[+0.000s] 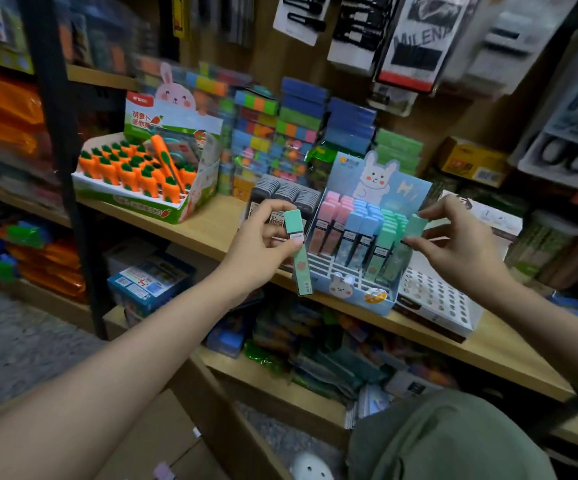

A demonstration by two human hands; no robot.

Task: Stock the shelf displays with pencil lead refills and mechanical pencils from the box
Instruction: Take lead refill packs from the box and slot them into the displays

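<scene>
Wooden shelving [208, 233] ran across a crowded stationery aisle, and a blue rabbit display box [360, 292] stood at the shelf's front edge, its backboard printed "Hi". Pink, blue and green refill cases stood in its slots, with the front rows vacant. The left hand [263, 247] pinched a green lead refill case [298, 251] upright, just left of the box; its small print was too blurred to read. The right hand [460, 237] pinched a second green case [409, 237] at the box's green column. A carrot display box [142, 188] sat well to the left, with bare shelf between. A hanging card [419, 39] above read "MILENA".
</scene>
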